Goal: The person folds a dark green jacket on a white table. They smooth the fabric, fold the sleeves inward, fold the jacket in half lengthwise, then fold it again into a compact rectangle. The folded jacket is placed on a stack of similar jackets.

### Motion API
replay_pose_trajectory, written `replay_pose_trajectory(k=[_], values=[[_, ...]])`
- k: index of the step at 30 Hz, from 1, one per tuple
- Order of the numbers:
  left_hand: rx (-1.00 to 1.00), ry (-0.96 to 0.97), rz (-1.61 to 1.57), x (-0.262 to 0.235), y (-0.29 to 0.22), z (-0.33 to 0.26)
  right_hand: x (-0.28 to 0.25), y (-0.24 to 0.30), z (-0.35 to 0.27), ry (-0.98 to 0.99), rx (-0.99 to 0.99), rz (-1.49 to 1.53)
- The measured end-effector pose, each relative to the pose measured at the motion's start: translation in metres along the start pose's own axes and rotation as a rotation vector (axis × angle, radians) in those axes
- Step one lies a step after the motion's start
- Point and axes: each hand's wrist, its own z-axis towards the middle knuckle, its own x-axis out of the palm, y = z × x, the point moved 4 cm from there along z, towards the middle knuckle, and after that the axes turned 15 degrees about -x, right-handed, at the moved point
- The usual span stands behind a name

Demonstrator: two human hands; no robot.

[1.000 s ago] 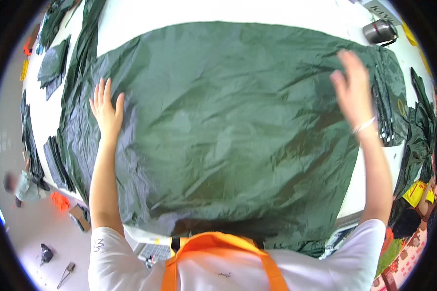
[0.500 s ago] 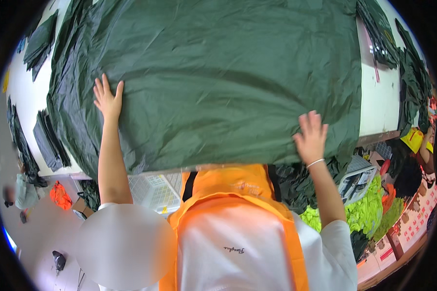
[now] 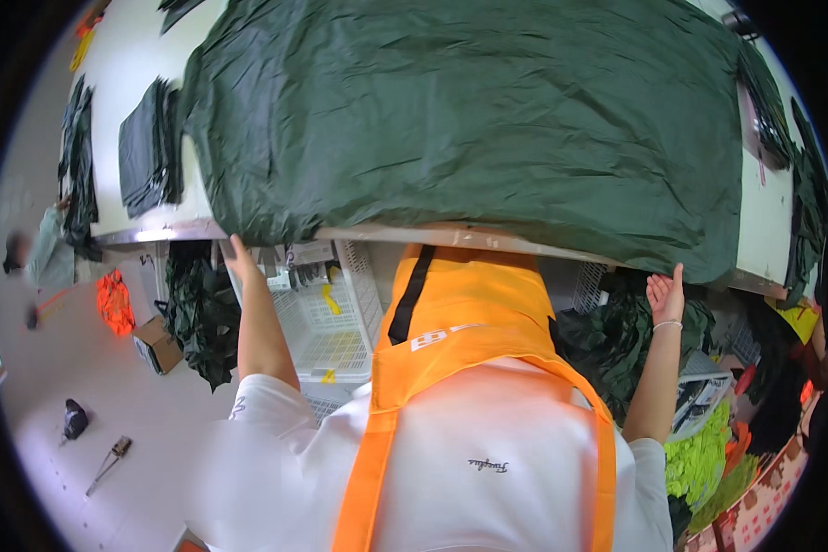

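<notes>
A large, wrinkled dark green sheet of thin fabric (image 3: pixel 488 129) lies spread over a white table, its near edge hanging slightly over the table's front edge. My left hand (image 3: pixel 240 260) is at the sheet's near left corner; one digit points up against the edge and the other fingers cannot be made out. At the near right corner, my right hand (image 3: pixel 664 296) is turned palm up just below the sheet's edge. Its thumb stands away from its loosely bent fingers, and no fabric shows in the palm.
Folded dark green pieces (image 3: pixel 151 147) lie on the table at left, with more (image 3: pixel 765 106) at right. Below the table are a white plastic basket (image 3: pixel 336 313) and bunched dark fabric (image 3: pixel 201 313). Lime cloth (image 3: pixel 699 460) is piled at right. Another person (image 3: pixel 48 248) is at far left.
Both hands have moved from lying flat on the sheet down to its near edge, left and right. My view has shifted, and the sheet's near left side lies differently.
</notes>
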Motion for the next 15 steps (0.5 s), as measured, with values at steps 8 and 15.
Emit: replay_pose_trajectory(k=[8,15], values=[[0.147,0.073,0.919,0.007,-0.038,0.035,-0.005,0.014,0.052,-0.066,-0.24,-0.256],[-0.214,0.164,0.545,-0.048,-0.023,-0.015,0.007,-0.014,0.051,-0.187,-0.297,0.006]])
